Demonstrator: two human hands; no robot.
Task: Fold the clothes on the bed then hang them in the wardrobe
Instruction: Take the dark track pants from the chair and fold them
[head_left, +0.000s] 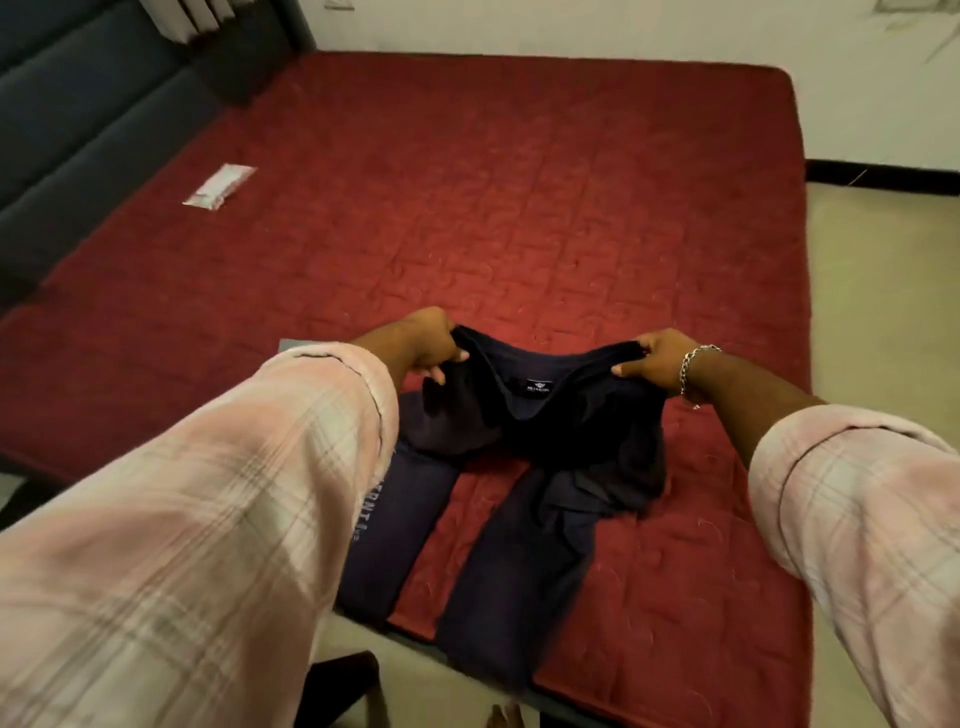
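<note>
Dark navy trousers (524, 519) lie on the red mattress (519, 208), legs spread apart and running toward the near edge. The waistband is lifted off the bed, with a small label showing inside it. My left hand (426, 345) grips the waistband's left end. My right hand (657, 358), wearing a chain bracelet, grips the right end. Both arms are in pink plaid sleeves. The left leg carries pale lettering, partly hidden by my left sleeve.
A white flat packet (221, 185) lies on the mattress at the far left. A dark padded headboard (78, 119) runs along the left side. Tiled floor (883, 270) shows right of the bed, a white wall behind. A dark object (343, 686) stands on the floor near the bed's edge.
</note>
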